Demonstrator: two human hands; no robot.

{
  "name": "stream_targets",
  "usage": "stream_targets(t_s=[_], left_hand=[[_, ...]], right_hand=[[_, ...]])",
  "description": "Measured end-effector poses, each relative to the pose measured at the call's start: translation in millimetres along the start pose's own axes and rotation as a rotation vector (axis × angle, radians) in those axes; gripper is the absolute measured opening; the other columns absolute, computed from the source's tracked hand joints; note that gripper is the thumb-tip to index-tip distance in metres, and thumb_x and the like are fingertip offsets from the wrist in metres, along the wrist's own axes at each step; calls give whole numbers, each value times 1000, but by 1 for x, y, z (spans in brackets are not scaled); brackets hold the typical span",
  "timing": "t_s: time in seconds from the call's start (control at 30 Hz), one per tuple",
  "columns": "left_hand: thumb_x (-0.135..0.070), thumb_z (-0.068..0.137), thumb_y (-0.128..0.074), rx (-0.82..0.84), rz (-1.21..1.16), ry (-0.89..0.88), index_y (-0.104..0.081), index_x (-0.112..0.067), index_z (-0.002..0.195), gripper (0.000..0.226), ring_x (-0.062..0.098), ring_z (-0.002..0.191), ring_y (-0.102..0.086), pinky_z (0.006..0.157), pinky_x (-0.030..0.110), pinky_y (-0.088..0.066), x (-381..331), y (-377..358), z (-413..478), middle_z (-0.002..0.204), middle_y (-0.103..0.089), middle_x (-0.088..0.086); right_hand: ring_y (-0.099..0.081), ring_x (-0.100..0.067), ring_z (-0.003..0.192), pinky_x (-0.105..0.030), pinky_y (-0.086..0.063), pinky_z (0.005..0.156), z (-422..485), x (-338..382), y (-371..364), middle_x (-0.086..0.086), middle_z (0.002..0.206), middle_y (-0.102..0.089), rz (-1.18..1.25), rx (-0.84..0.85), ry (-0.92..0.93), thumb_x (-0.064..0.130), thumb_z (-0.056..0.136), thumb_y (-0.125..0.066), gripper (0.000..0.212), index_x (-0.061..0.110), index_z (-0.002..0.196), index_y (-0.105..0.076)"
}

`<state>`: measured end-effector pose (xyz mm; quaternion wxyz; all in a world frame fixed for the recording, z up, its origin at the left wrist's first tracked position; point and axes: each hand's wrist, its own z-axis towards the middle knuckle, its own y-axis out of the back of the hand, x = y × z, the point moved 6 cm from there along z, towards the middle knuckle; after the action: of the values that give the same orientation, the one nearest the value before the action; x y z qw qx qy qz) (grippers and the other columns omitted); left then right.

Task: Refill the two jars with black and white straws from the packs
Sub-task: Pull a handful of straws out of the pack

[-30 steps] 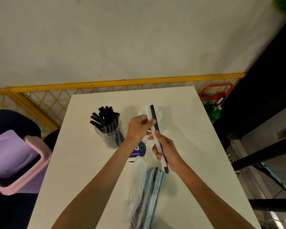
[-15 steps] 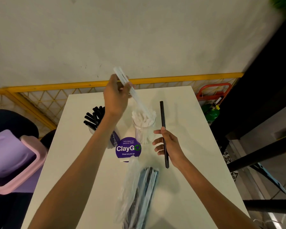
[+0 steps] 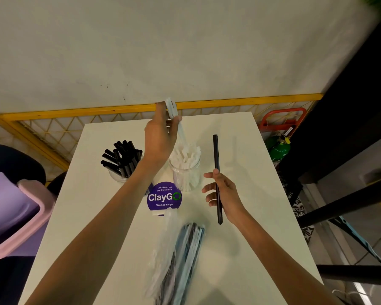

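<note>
Gently slot white straw (image 3: 171, 108), pinched in left hand (image 3: 161, 139), into white-straw jar (image 3: 186, 175) beneath, with black straw (image 3: 216, 155) gripped aside in right hand (image 3: 226, 193)

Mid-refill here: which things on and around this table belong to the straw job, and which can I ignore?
Job:
white straw in left hand
black straw in right hand
white-straw jar
black-straw jar
straw pack

Lying about:
ClayGo sign
pink bin
green cylinder
red frame
</note>
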<state>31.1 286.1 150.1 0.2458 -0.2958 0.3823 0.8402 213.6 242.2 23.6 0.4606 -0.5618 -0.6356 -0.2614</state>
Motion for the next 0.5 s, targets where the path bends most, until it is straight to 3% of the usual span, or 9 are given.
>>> stream_targets(t_s=[0.13,0.23,0.33,0.5], left_hand=[[-20,96,-51,110,102,48,-35,-3,132,43,33,79,-68,67,42,-57,11,-17,-8,100,-69,18],[-18,96,-48,203,157,52,-19,-15,145,57,28,58,-60,52,35,-52,15,-30,-15,78,-63,16],[-13,96,-47,264,205,7,-4,-27,145,67,24,50,-52,46,24,-41,18,-39,-21,67,-55,12],[-10,94,-50,366,313,15,-30,-16,141,51,15,58,-47,53,19,-35,27,-54,-28,83,-57,11]], right_hand=[[-57,-11,41,-20,-46,43,3,0,4,2,59,-67,2,-13,-4,40,97,-39,32,20,92,-64],[-57,-11,41,-20,-46,44,5,-1,5,1,59,-67,-6,-15,-13,40,97,-39,32,21,92,-64],[-56,-12,42,-21,-46,44,8,-3,4,0,60,-66,0,-17,-25,41,96,-40,32,21,91,-64],[-56,-12,43,-22,-46,47,12,-5,3,-3,65,-66,-13,-26,-30,41,96,-39,32,21,92,-64]])
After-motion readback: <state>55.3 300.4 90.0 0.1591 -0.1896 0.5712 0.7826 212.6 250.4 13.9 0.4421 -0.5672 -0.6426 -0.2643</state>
